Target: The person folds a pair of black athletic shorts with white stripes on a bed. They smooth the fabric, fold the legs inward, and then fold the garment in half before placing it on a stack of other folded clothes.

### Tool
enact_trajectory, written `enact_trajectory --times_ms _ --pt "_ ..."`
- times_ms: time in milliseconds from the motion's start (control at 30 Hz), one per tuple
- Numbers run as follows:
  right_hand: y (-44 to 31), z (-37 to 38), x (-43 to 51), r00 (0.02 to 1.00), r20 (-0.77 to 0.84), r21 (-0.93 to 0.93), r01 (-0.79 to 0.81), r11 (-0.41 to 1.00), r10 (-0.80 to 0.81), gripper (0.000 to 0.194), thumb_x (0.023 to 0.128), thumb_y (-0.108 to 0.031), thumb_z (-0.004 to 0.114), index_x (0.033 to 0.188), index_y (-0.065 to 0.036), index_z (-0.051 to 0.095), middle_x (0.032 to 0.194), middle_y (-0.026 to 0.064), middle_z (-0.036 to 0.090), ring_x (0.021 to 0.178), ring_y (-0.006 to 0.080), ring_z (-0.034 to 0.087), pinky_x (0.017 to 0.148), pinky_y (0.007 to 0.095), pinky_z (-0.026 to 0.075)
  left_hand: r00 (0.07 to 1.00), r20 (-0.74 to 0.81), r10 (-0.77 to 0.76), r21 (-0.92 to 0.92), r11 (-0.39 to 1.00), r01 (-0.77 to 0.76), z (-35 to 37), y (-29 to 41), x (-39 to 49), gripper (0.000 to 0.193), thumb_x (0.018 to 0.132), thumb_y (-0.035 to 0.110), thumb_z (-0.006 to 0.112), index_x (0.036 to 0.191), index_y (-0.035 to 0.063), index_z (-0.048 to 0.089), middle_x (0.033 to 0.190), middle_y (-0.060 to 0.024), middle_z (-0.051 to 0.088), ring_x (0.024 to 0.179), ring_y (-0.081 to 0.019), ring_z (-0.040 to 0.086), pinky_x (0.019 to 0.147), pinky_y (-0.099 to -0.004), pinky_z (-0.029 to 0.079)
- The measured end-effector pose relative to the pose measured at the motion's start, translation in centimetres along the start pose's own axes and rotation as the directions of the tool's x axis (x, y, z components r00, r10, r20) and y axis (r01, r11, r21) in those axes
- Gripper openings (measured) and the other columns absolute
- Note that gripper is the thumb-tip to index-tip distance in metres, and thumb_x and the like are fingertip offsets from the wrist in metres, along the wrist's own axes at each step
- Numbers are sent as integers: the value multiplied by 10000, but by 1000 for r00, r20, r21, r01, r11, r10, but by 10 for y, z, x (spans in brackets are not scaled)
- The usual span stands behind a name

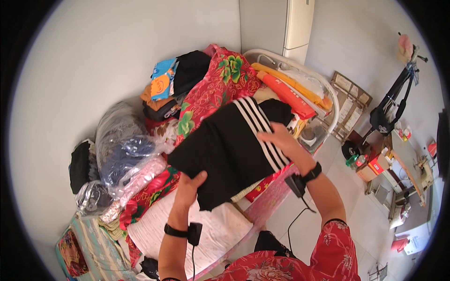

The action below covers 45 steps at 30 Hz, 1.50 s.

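A black garment with white stripes (225,147) is spread between my two hands above the bed. My left hand (190,186) grips its lower left edge, thumb on top and fingers hidden under the cloth. My right hand (277,138) rests on the striped part at the right; whether it grips the cloth cannot be told. Behind the garment lies a red floral blanket (225,80). Beyond its right corner is another piece of black cloth (276,110). A white pillow or folded bedding (218,224) lies below, near my left forearm.
Clothes in clear plastic bags (130,165) lie by the wall. Folded clothes (191,70) are piled at the back. Orange and yellow packages (284,93) lie by the white metal bed frame (335,105). A cardboard box (369,170) and a sewing machine (425,172) stand at the right.
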State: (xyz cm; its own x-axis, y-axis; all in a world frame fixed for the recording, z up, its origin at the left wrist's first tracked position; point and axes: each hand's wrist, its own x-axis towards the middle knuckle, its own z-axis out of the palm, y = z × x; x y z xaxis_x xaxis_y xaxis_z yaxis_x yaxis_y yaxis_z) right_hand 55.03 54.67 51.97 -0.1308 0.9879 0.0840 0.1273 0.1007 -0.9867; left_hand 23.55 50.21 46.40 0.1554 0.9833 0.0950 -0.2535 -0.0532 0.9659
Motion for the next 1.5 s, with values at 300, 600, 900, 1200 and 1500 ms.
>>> enact_trajectory --times_ms 300,600,900,1200,1500 --pt "134 -128 187 982 64 -96 -174 980 180 622 786 -423 738 1109 94 617 949 123 681 847 167 649 726 302 514 938 -243 -248 5 967 257 25 -144 211 449 904 103 650 1299 -34 485 1239 -126 592 1110 -241 581 965 -387 477" --pt "247 -139 207 874 276 50 -427 903 399 735 793 -191 756 1416 -51 393 1238 101 570 1088 200 556 945 347 468 895 -179 -408 -89 913 398 12 -192 192 592 840 27 696 1356 17 405 1305 -115 540 1162 -254 554 1005 -388 455" --pt "267 -134 217 954 186 -80 -224 971 236 773 763 -101 732 1424 51 362 1338 147 529 1222 215 497 1078 311 355 881 -364 -302 31 942 335 47 -187 175 650 803 -91 644 1392 -11 381 1345 -136 516 1205 -258 523 1043 -369 410" --pt "268 -140 219 993 92 -224 -46 974 68 738 759 -174 741 1381 61 419 1307 191 565 1191 243 548 1028 327 417 921 -380 -85 238 953 186 22 -214 165 674 803 -90 644 1406 -50 345 1410 -161 442 1291 -253 445 1102 -360 326" --pt "181 -124 238 853 -64 -782 280 557 -518 635 796 -232 695 1365 -92 451 1395 149 466 1291 363 428 1039 490 374 817 15 576 999 -47 15 32 -134 223 646 859 199 668 1405 -1 386 1506 -215 317 1410 -415 245 1107 -560 244"
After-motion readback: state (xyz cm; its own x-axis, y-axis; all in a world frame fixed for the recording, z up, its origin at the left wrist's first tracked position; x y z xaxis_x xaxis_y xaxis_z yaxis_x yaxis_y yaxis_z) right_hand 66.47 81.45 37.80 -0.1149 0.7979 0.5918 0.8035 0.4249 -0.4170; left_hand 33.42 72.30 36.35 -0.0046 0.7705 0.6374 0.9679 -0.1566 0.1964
